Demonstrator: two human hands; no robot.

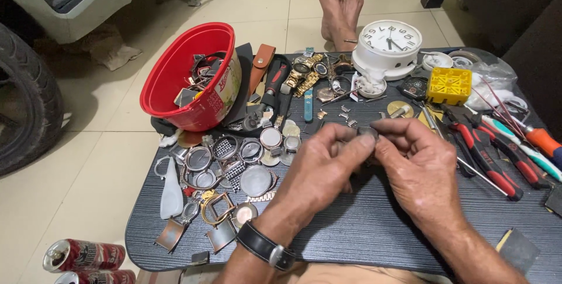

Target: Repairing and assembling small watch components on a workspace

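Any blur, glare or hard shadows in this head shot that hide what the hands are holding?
Head view: sharp and evenly lit, shadows soft; slight wide-angle bend at the edges. The left hand and right hand pinch a small dark part, too small to identify. Mild sheen on the floor tiles only.

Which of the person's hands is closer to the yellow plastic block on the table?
The right hand. It sits just below and to the left of the yellow block, while the left hand is farther to the left, nearer the pile of watch cases.
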